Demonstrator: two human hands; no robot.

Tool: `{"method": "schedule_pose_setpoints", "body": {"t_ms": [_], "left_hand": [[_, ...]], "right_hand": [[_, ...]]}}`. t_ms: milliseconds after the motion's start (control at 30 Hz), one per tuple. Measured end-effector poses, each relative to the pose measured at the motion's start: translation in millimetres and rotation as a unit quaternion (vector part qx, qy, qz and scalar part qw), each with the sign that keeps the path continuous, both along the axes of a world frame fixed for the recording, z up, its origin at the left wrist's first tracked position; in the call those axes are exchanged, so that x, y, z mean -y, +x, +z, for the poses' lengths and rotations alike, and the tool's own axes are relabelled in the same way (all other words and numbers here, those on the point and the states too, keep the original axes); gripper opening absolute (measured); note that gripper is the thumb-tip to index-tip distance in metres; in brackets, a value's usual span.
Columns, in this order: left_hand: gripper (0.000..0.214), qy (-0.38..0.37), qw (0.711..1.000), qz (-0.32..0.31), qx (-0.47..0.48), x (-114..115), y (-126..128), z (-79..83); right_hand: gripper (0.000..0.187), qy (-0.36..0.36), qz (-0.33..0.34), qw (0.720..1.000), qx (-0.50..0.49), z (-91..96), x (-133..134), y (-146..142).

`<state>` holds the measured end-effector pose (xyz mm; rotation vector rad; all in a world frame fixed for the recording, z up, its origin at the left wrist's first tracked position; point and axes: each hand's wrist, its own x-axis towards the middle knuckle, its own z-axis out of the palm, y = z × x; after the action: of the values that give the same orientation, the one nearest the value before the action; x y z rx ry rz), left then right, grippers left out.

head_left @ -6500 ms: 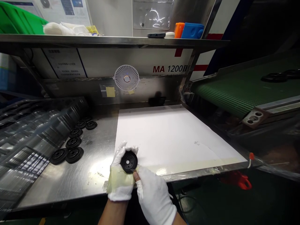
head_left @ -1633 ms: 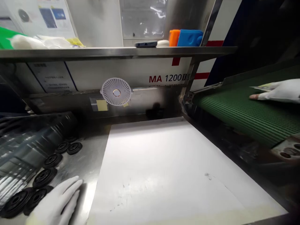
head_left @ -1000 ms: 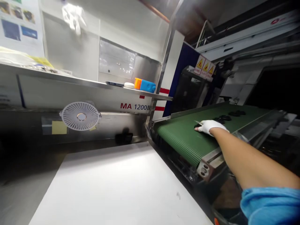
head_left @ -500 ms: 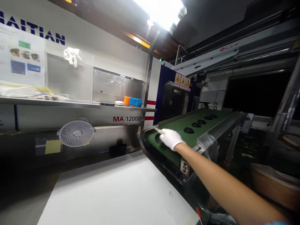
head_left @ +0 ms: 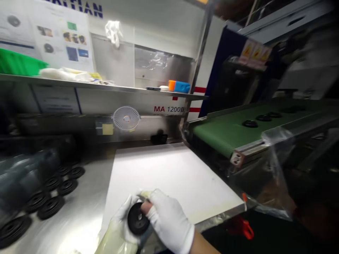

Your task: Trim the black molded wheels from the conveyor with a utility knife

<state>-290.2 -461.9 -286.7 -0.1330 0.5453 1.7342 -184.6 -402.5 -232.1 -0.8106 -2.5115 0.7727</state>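
A black round plastic part (head_left: 138, 218), like a small wheel with a raised hub, is held over the near edge of the white board. My left hand (head_left: 122, 215), in a white glove with a yellowish sleeve, is closed around its left side. My right hand (head_left: 169, 217), also gloved but with a bare thumb tip, is closed on its right edge, thumb pressed near the rim. A pale yellow bit and a thin dark edge show between the fingertips; I cannot make out what they are. The left fingers are partly hidden behind the part.
Several black round parts (head_left: 50, 207) lie on the metal table at left. More ride on the green conveyor (head_left: 219, 135) at right. A white board (head_left: 159, 169) covers the bench. Above are a shelf (head_left: 127, 88) and a small fan (head_left: 126, 118); plastic film (head_left: 280, 169) hangs beside the conveyor.
My right hand has come back from the conveyor's near end to the front of the board. Both hands now hold a black part. The view has swung left and down.
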Motion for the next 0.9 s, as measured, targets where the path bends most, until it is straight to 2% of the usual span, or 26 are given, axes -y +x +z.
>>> {"method": "schedule_pose_setpoints", "body": {"t_ms": [67, 200, 300, 400, 467, 567, 733, 900], "left_hand": [[0.018, 0.000, 0.999, 0.023, 0.030, 5.2, -5.1, 0.7], [0.039, 0.013, 0.998, 0.044, 0.046, 14.7, -4.5, -3.6], [0.038, 0.030, 0.997, 0.026, 0.062, 20.2, -4.6, -5.2], [0.038, 0.017, 0.997, 0.006, 0.080, 26.7, -13.0, 2.0], [0.039, 0.017, 0.997, 0.017, 0.067, 31.1, -20.9, 8.7], [0.039, 0.000, 0.997, 0.071, 0.016, 33.6, -29.4, 14.4], [0.041, -0.035, 0.990, 0.125, -0.052, 26.5, -24.1, 13.1], [0.037, -0.017, 0.991, 0.118, -0.061, 25.0, -15.4, 13.5]], "right_hand": [[0.026, -0.011, 0.004, 0.999, -0.030, -5.2, 3.5, -0.2], [0.018, -0.033, 0.005, 0.999, -0.042, -24.6, 8.3, -8.3], [0.013, -0.108, 0.021, 0.991, -0.082, -32.9, 5.3, -11.6], [0.015, -0.166, 0.031, 0.975, -0.142, -32.9, 0.7, -5.9], [0.022, -0.122, 0.000, 0.985, -0.125, -31.8, 1.2, 1.3], [0.030, -0.028, -0.029, 0.998, -0.045, -33.6, 9.2, 9.2], [0.027, -0.013, -0.005, 1.000, 0.012, -45.7, 24.6, 4.1], [0.023, 0.050, -0.021, 0.998, 0.037, -51.5, 29.0, -4.6]]}}
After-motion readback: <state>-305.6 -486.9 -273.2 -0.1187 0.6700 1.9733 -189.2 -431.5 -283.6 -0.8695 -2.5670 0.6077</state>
